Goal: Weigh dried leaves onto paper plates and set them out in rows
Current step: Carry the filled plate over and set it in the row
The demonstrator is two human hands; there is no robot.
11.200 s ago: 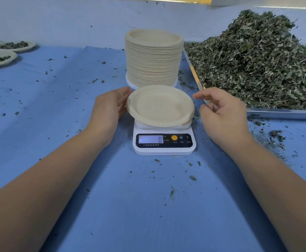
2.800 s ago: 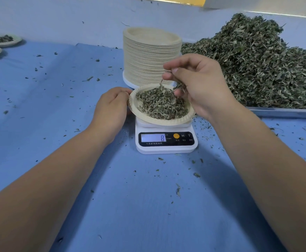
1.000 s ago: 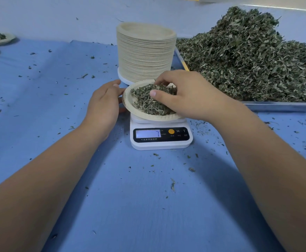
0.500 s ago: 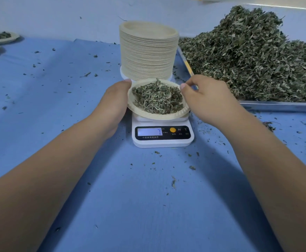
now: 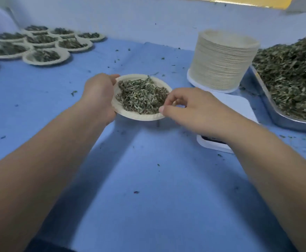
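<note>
1. Head view, hands: the left hand (image 5: pixel 98 95) grips the left rim of a paper plate (image 5: pixel 139 117), its fingers curled round the edge
2. The right hand (image 5: pixel 194 110) pinches the plate's right rim with curled fingers (image 5: pixel 174 100)
3. Head view, plate: it carries a mound of dried leaves (image 5: pixel 142 95) and is held over the blue cloth (image 5: pixel 148 188), left of the white scale (image 5: pixel 237 106) and apart from it; the right forearm hides most of the scale's front
4. Behind the scale stands a stack of empty plates (image 5: pixel 223 59); just beside it a metal tray (image 5: pixel 268 106) holds a leaf heap (image 5: pixel 294 75)
5. Far left, filled plates (image 5: pixel 46 56) lie in close rows on the cloth
</note>
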